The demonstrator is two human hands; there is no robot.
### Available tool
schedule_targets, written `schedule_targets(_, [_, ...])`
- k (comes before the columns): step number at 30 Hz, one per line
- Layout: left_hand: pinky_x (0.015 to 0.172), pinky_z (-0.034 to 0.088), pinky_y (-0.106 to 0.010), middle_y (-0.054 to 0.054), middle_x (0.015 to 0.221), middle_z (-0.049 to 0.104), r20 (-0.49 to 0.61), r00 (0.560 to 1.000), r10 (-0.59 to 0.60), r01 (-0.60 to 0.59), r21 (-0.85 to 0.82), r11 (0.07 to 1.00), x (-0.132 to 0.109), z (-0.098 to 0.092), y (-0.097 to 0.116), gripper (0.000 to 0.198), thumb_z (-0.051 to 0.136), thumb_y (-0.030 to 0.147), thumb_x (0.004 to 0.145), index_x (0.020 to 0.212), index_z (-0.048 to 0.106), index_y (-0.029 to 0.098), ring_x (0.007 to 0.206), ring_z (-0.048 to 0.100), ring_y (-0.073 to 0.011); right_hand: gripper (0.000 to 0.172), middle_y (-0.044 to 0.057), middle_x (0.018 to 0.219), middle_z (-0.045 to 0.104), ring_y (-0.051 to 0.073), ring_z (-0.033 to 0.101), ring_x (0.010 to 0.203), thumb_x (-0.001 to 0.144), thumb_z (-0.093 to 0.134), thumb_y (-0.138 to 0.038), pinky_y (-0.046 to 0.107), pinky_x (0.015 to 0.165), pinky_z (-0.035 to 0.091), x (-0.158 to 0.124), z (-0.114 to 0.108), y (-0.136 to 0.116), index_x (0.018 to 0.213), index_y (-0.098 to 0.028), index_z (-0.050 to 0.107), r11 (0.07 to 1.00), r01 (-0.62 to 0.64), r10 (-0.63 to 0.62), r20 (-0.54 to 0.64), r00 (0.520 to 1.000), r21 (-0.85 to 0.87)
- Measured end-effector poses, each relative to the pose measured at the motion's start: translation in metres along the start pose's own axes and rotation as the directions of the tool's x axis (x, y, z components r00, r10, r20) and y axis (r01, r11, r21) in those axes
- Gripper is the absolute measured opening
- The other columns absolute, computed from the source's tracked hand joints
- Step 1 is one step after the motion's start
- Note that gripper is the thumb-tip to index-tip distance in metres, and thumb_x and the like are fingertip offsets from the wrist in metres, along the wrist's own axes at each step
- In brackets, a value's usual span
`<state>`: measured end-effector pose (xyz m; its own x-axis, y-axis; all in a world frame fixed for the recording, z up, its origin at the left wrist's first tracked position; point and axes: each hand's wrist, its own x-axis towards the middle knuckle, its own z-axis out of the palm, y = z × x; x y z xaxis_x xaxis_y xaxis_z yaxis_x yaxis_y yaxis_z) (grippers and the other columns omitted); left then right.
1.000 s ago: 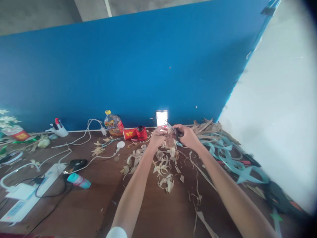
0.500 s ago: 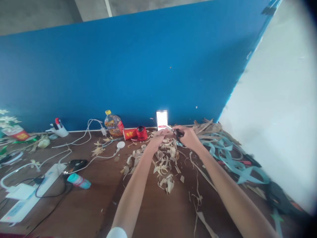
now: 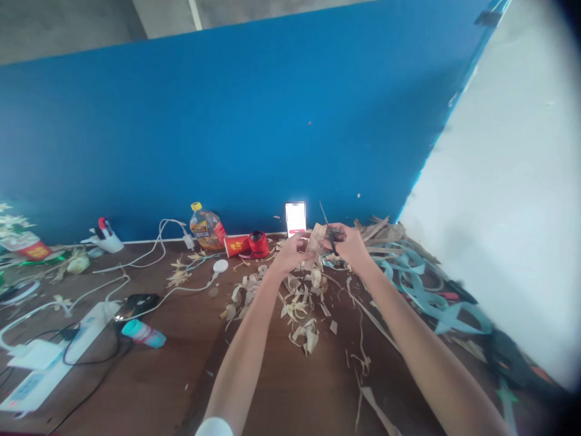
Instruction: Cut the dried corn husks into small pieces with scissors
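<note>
Between my hands is a pale tan strip of dried husk (image 3: 316,238). My left hand (image 3: 290,255) pinches it from the left, thumb and fingers around its edge. My right hand (image 3: 349,245) is closed on dark-handled scissors (image 3: 334,235), whose thin blade points up and away; its fingertips also reach the strip's right side. Beneath both hands lie many curled husk scraps (image 3: 297,309) on the brown table (image 3: 290,393). A lit phone (image 3: 296,218) stands upright against the blue panel just behind my left hand.
A drink bottle (image 3: 206,227), a red cup (image 3: 236,245) and a red roll (image 3: 258,244) stand along the panel. Left are a power strip (image 3: 59,357), white cables and a cyan tube (image 3: 143,333). Light-blue ribbon (image 3: 460,318) and dried husks (image 3: 374,230) lie right, by the white wall.
The scissors have swung from pointing left across the strip to pointing upward. The husk strip now stands broad and upright between my hands, and my left fingers have spread around it.
</note>
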<state>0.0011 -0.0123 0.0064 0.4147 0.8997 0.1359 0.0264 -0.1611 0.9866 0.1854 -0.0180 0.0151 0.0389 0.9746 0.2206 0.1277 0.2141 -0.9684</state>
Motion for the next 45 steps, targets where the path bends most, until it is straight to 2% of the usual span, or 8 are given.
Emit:
schedule_targets(5, [0.072, 0.046, -0.029, -0.005, 0.088, 0.064, 0.076, 0.996, 0.044, -0.046, 0.024, 0.999, -0.005, 0.001, 0.008, 0.066, 0.076, 0.028, 0.066, 0.123, 0.044, 0.018, 0.077, 0.061, -0.016, 0.063, 0.002, 0.069, 0.067, 0.015, 0.061, 0.055, 0.053, 0.081, -0.03, 0.022, 0.044, 0.044, -0.001, 0.0, -0.002, 0.11, -0.015, 0.06, 0.994, -0.065, 0.064, 0.007, 0.998, 0.085])
schedule_targets(9, [0.067, 0.043, -0.025, -0.003, 0.088, 0.061, 0.08, 0.994, 0.076, -0.082, 0.076, 0.994, -0.009, 0.006, 0.016, 0.065, 0.074, 0.026, 0.068, 0.124, 0.041, 0.02, 0.07, 0.055, -0.0112, 0.06, 0.001, 0.071, 0.066, 0.013, 0.059, 0.055, 0.052, 0.08, -0.027, 0.025, 0.05, 0.048, 0.0, -0.003, 0.0, 0.108, -0.016, 0.061, 0.995, -0.051, 0.053, -0.019, 0.998, 0.087])
schedule_targets(15, [0.075, 0.043, -0.027, -0.009, 0.119, 0.058, 0.112, 0.977, 0.179, -0.202, 0.242, 0.949, -0.009, 0.008, 0.019, 0.044, 0.067, 0.023, 0.073, 0.116, 0.058, 0.019, 0.08, 0.055, -0.0122, 0.049, 0.002, 0.072, 0.067, 0.015, 0.06, 0.058, 0.056, 0.075, -0.028, 0.025, 0.051, 0.047, 0.003, -0.007, 0.002, 0.102, -0.015, 0.064, 0.999, -0.024, 0.026, -0.04, 0.999, 0.031])
schedule_targets(20, [0.074, 0.045, -0.027, -0.011, 0.127, 0.055, 0.068, 0.985, 0.156, -0.167, 0.21, 0.963, -0.007, 0.007, 0.015, 0.053, 0.067, 0.025, 0.074, 0.125, 0.056, 0.019, 0.076, 0.056, -0.0117, 0.047, 0.003, 0.076, 0.069, 0.016, 0.062, 0.062, 0.059, 0.071, -0.027, 0.025, 0.051, 0.046, 0.001, -0.008, 0.001, 0.105, -0.016, 0.064, 0.999, -0.041, 0.042, -0.058, 0.997, 0.031])
schedule_targets(25, [0.062, 0.044, -0.023, -0.01, 0.109, 0.063, -0.039, 0.992, 0.119, -0.113, 0.13, 0.985, -0.005, 0.002, 0.012, 0.064, 0.068, 0.026, 0.073, 0.133, 0.049, 0.019, 0.072, 0.056, -0.0121, 0.049, 0.004, 0.079, 0.07, 0.017, 0.064, 0.069, 0.062, 0.071, -0.024, 0.028, 0.063, 0.05, 0.002, -0.014, 0.004, 0.11, -0.017, 0.063, 0.993, -0.115, 0.111, 0.169, 0.979, 0.014])
schedule_targets(30, [0.063, 0.043, -0.021, -0.009, 0.106, 0.063, -0.062, 0.986, 0.157, -0.152, 0.071, 0.986, -0.007, -0.009, 0.019, 0.065, 0.071, 0.025, 0.071, 0.132, 0.05, 0.017, 0.072, 0.052, -0.0099, 0.052, 0.005, 0.087, 0.07, 0.02, 0.064, 0.082, 0.064, 0.073, -0.025, 0.031, 0.072, 0.05, 0.002, -0.036, 0.001, 0.114, -0.019, 0.063, 0.973, -0.058, 0.16, 0.48, 0.863, -0.222])
schedule_targets(36, [0.06, 0.04, -0.019, -0.009, 0.111, 0.062, 0.038, 0.99, 0.139, -0.142, 0.101, 0.985, -0.012, -0.012, 0.024, 0.064, 0.072, 0.027, 0.071, 0.13, 0.052, 0.018, 0.068, 0.05, -0.0077, 0.063, 0.006, 0.092, 0.07, 0.022, 0.065, 0.085, 0.069, 0.072, -0.038, 0.036, 0.076, 0.048, -0.006, -0.05, -0.017, 0.127, -0.024, 0.055, 0.911, -0.014, 0.285, 0.605, 0.744, -0.412])
schedule_targets(45, [0.073, 0.049, -0.028, -0.011, 0.13, 0.054, 0.208, 0.972, 0.112, -0.154, 0.198, 0.968, -0.014, -0.011, 0.024, 0.059, 0.073, 0.031, 0.07, 0.126, 0.057, 0.022, 0.08, 0.058, -0.0133, 0.058, 0.005, 0.084, 0.07, 0.021, 0.065, 0.074, 0.066, 0.075, -0.039, 0.034, 0.068, 0.051, -0.01, -0.047, -0.023, 0.12, -0.026, 0.061, 0.924, 0.02, 0.252, 0.647, 0.72, -0.382])
